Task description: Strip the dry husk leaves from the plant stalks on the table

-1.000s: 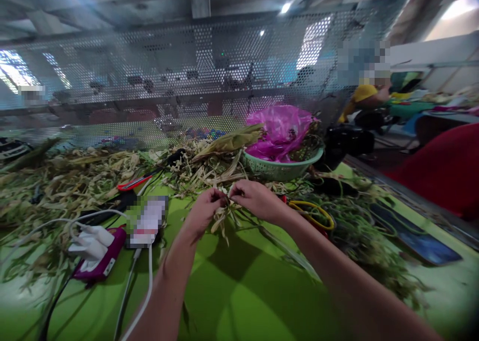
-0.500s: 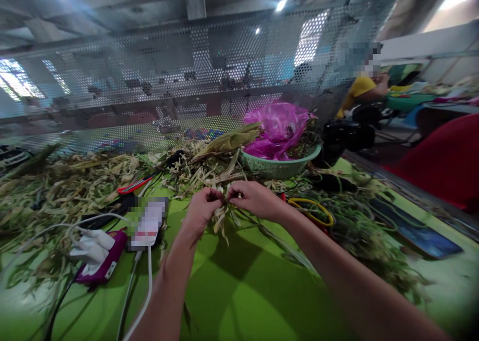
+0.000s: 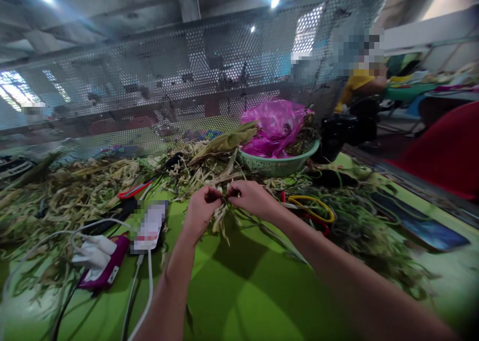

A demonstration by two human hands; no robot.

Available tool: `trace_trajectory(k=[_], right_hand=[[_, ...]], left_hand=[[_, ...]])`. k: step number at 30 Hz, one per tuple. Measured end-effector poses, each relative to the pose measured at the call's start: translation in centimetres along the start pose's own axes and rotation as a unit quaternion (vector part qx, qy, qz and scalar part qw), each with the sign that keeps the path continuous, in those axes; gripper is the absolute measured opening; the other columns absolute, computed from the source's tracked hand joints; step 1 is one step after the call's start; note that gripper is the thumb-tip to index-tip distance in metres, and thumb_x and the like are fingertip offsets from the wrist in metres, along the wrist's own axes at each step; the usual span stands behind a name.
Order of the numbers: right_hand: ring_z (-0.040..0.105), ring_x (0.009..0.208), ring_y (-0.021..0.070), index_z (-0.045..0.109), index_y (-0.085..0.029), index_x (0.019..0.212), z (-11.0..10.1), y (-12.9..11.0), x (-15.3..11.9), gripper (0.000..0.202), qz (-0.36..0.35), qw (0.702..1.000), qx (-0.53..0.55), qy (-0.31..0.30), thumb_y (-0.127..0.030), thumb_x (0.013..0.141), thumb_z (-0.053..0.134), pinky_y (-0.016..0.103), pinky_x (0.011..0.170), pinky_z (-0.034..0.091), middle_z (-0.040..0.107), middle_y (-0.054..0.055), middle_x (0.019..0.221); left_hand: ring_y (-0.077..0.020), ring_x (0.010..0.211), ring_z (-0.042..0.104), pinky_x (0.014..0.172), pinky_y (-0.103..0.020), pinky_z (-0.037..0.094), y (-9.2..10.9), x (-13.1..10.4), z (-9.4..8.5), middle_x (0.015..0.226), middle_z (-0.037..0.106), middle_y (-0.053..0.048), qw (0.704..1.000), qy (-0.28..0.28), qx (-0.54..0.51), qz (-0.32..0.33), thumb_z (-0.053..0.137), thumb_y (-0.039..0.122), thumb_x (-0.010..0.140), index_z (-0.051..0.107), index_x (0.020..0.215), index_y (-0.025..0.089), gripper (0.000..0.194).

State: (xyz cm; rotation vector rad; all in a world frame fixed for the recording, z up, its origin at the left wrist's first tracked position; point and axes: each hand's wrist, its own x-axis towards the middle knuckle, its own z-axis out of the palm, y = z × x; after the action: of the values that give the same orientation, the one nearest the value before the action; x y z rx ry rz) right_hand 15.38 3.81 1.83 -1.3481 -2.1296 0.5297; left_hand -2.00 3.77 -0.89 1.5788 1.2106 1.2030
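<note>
Over a green table (image 3: 235,301), our right hand (image 3: 252,200) and left hand (image 3: 201,210) nearly meet at centre, thumbs and forefingers pinched closed on dried strips (image 3: 220,222) dangling between; our fingers hide the top, where finer strands blur.

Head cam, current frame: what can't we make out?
All in the head view:
- Dried plant strips between left hand and right hand: exact path hidden by the fingers, too small.
- Green basket: much of its inside is covered by the pink plastic bag.
- Phone: screen content pixelated.
- Black-and-white item: cut off by the left edge.
- Scene behind the perforated panel: broken up by its mesh.
</note>
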Motion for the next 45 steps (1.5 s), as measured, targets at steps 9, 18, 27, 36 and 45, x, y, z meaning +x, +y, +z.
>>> trace_trajectory(k=[9,18,27,36,45], right_hand=[[0.056,0.066,0.0133,0.068,-0.016,0.077,0.4,0.1,0.1,0.012,0.006,1.000,0.024,-0.005,-0.014,0.072,0.058,0.022,0.060,0.035,0.066,0.001,0.072],[0.050,0.058,0.0098,0.065,-0.015,0.082,1.1,1.4,0.7,0.013,0.041,0.972,0.232,-0.002,-0.024,0.075,0.059,0.020,0.054,0.038,0.061,-0.002,0.068],[0.042,0.051,0.0072,0.070,-0.015,0.085,1.4,1.5,0.6,0.020,0.074,0.963,0.259,-0.031,-0.029,0.072,0.063,0.019,0.048,0.034,0.059,-0.003,0.065],[0.051,0.051,0.0090,0.064,-0.017,0.075,1.3,1.8,0.6,0.009,0.060,0.971,0.232,0.008,-0.019,0.071,0.057,0.018,0.047,0.039,0.056,-0.004,0.060],[0.052,0.048,0.0097,0.060,-0.018,0.067,0.8,2.5,1.0,0.005,0.098,0.951,0.292,0.007,-0.016,0.064,0.057,0.021,0.049,0.041,0.054,-0.005,0.054]], left_hand=[[-0.0193,0.078,0.062,0.078,-0.031,0.045,-0.1,-0.2,0.3,0.085,0.070,-0.005,0.987,0.017,0.137,0.080,0.062,0.014,0.071,0.069,0.084,0.021,0.016],[-0.0189,0.081,0.059,0.076,-0.028,0.042,1.0,-0.8,-0.1,0.087,0.065,-0.004,0.984,-0.012,0.135,0.113,0.054,0.018,0.081,0.065,0.088,0.020,0.013],[-0.0191,0.083,0.057,0.076,-0.028,0.041,1.1,-0.8,0.0,0.087,0.063,-0.004,0.981,0.009,0.136,0.138,0.055,0.016,0.080,0.066,0.086,0.020,0.013],[-0.0173,0.077,0.060,0.076,-0.028,0.043,0.2,0.0,-0.1,0.081,0.067,-0.004,0.997,-0.003,0.038,0.069,0.062,0.020,0.075,0.068,0.082,0.018,0.010],[-0.0124,0.070,0.057,0.070,-0.024,0.045,0.4,-0.1,0.0,0.075,0.064,-0.001,0.991,0.033,-0.127,-0.029,0.070,0.024,0.065,0.064,0.080,0.017,0.017]])
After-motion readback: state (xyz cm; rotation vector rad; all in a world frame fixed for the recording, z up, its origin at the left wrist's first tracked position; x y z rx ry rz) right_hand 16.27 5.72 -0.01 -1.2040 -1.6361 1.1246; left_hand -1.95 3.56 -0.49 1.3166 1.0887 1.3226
